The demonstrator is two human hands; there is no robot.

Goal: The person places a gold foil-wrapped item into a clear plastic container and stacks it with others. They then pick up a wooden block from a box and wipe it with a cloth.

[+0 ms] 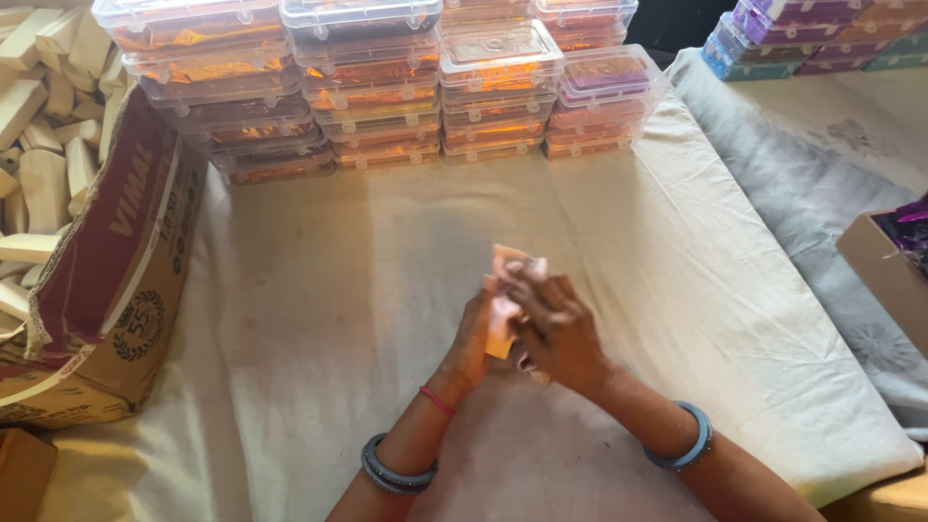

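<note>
Both my hands meet over the middle of a cream cloth. Between them is a small pale block wrapped in shiny orange-pink foil, held upright. My left hand grips it from the left and below. My right hand covers its right side, fingers pressed on the wrapping. Most of the block is hidden by the fingers. Blue-grey bangles sit on both wrists, and a red thread on the left.
Stacks of clear plastic boxes with orange contents line the far edge. A torn cardboard carton full of pale wooden blocks stands at the left. Purple-filled boxes sit far right, a brown box at the right edge.
</note>
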